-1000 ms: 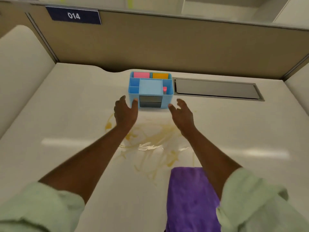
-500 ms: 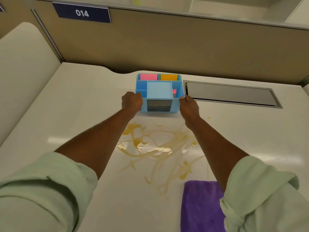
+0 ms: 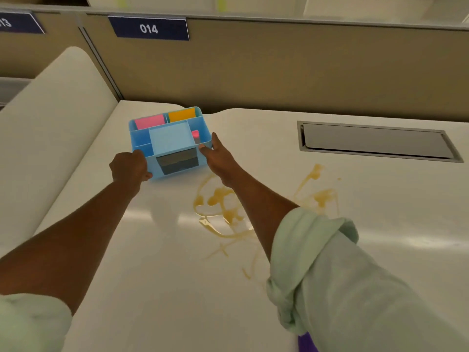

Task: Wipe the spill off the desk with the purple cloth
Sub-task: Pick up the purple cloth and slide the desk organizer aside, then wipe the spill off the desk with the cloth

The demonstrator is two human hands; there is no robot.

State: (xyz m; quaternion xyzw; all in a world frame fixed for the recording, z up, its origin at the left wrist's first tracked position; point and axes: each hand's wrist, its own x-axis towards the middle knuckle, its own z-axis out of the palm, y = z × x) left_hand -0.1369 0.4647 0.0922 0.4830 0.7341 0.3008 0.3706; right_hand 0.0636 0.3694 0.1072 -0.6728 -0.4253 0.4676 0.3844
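Note:
A brown spill point(image 3: 223, 207) streaks the cream desk point(image 3: 157, 288), partly hidden under my right forearm, with more splashes point(image 3: 319, 194) to the right. Only a sliver of the purple cloth point(image 3: 305, 342) shows at the bottom edge, under my right sleeve. A blue desk organiser point(image 3: 170, 143) with pink and orange pads stands at the desk's far left. My left hand point(image 3: 129, 168) grips its front left corner. My right hand point(image 3: 218, 156) holds its right side, thumb on the rim.
A grey cable hatch point(image 3: 375, 142) is set into the desk at the far right. A tan partition point(image 3: 279, 72) with a "014" label point(image 3: 149, 28) closes the back. A cream side panel point(image 3: 50, 118) rises on the left.
Both hands closed on the organiser and carried it left, away from the spill. The view turned left, so the cloth has nearly dropped out of sight.

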